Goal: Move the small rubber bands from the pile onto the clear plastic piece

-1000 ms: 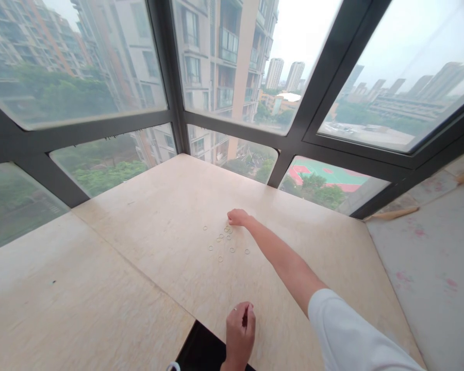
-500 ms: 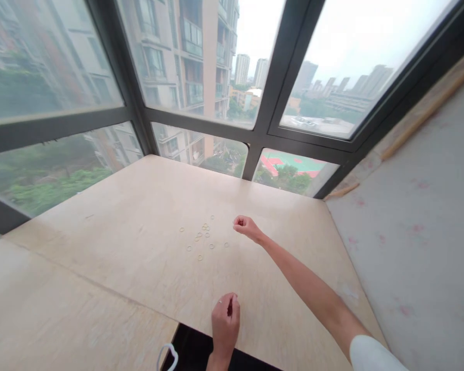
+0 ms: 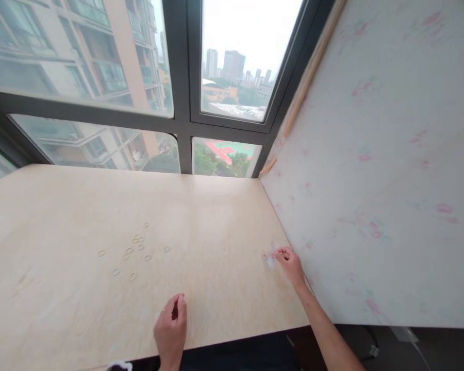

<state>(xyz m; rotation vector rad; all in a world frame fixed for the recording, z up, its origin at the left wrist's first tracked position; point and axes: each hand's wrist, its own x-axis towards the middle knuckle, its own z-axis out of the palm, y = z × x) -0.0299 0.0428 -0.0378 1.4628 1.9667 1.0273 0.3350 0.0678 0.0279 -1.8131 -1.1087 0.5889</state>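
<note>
The single ring (image 3: 264, 256) lies flat on the tabletop (image 3: 220, 211), just off the fingertips (image 3: 280, 253) of your right hand (image 3: 291, 264), on their thumb side; whether they touch it is too small to tell. That hand is drawn nearly closed, fingers bent and bunched with the tips down on the wood, and nothing shows inside it. Close along its outer edge stands the pale wall panel (image 3: 371, 180).

Your left hand (image 3: 172, 330) rests at the near edge of the tabletop, loosely fisted, thumb pressed to the forefinger. You cannot tell whether anything is pinched there. The scattered rings (image 3: 138, 240) lie ahead of this hand and a little to its outside, well apart from your right hand. Beyond them is the window (image 3: 232, 62).

A second ago your right hand was down among the scattered rings. Half a second ago it hung clenched just to their right, clear of the wood. Now it has crossed to the panel side and come down beside a ring lying alone. Your left hand has kept its curl and its place at the edge, and your view has swung right.
</note>
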